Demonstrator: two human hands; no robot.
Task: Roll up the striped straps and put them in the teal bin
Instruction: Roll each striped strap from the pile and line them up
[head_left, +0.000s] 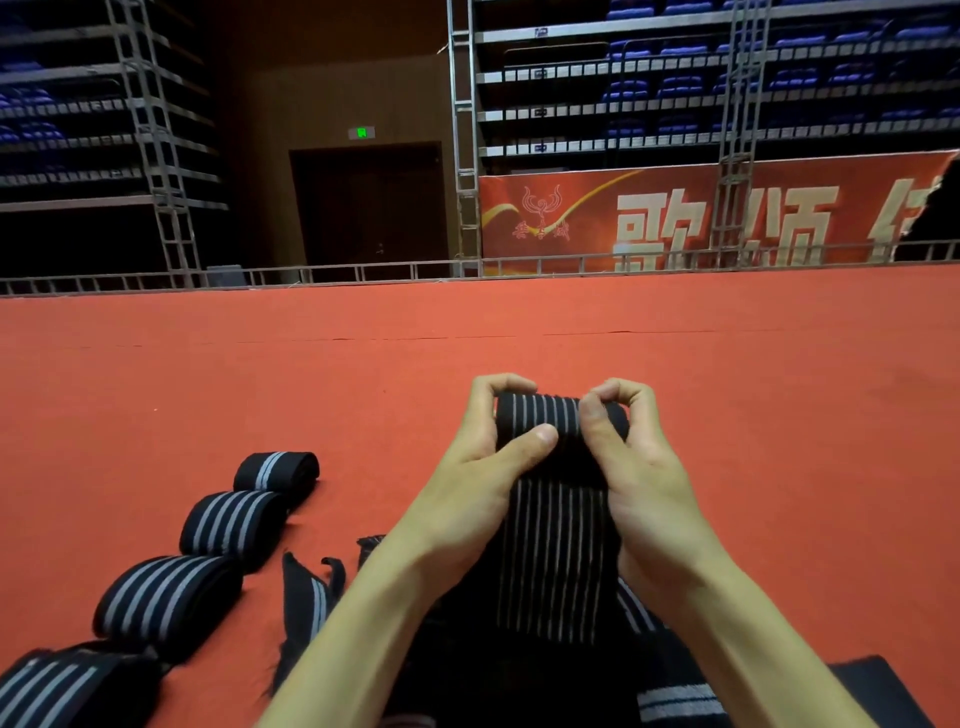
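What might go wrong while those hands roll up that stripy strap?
The roll is only pinched between the left hand and right hand; a slip may let it spring loose. Its flat tail could wind on crooked. The finished rolls lie loose on the carpet and might unroll.

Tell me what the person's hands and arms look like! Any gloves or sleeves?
No gloves and no sleeves. The left hand and right hand are bare, with short, plain nails and no rings. The left forearm and right forearm are bare too, as far as the picture shows, with no watch or bracelet at the wrists.
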